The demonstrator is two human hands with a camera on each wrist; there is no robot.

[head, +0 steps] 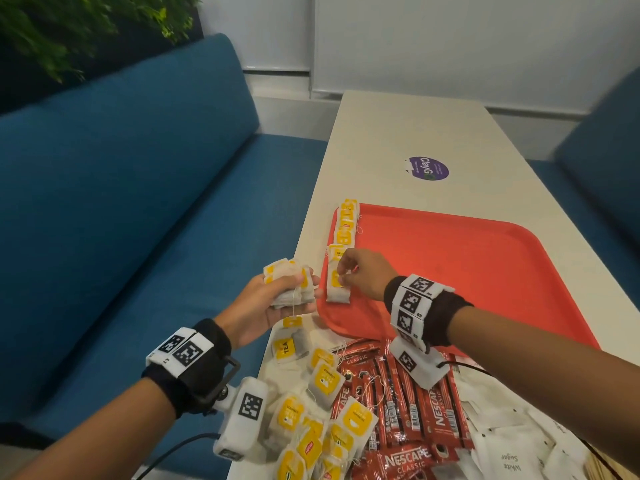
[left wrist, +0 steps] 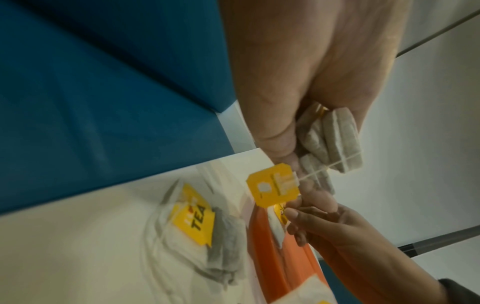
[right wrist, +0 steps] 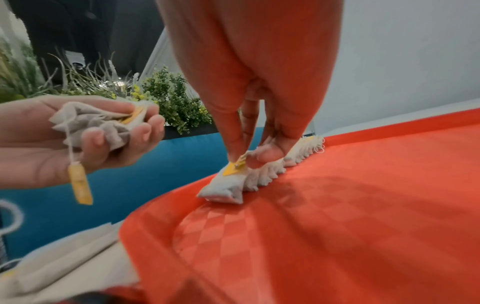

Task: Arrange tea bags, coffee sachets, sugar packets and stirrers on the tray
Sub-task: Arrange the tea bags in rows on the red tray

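Observation:
A red tray [head: 478, 271] lies on the white table. A row of tea bags [head: 344, 230] with yellow tags runs along its left edge. My right hand [head: 349, 271] pinches the yellow tag of the nearest tea bag [right wrist: 226, 187], which rests on the tray [right wrist: 337, 205]. My left hand [head: 277, 299] hovers just left of the tray and grips a bunch of tea bags [head: 289, 280]; one yellow tag [left wrist: 272, 186] dangles from it on a string. Loose tea bags [head: 318, 410], red coffee sachets [head: 408, 410] and white sugar packets [head: 512, 445] are heaped at the near end of the table.
A blue bench seat [head: 138, 220] runs along the table's left side, another at the right [head: 602, 140]. A purple sticker [head: 427, 168] marks the table [head: 398, 133] beyond the tray. Green plants [head: 69, 26] stand behind the left bench.

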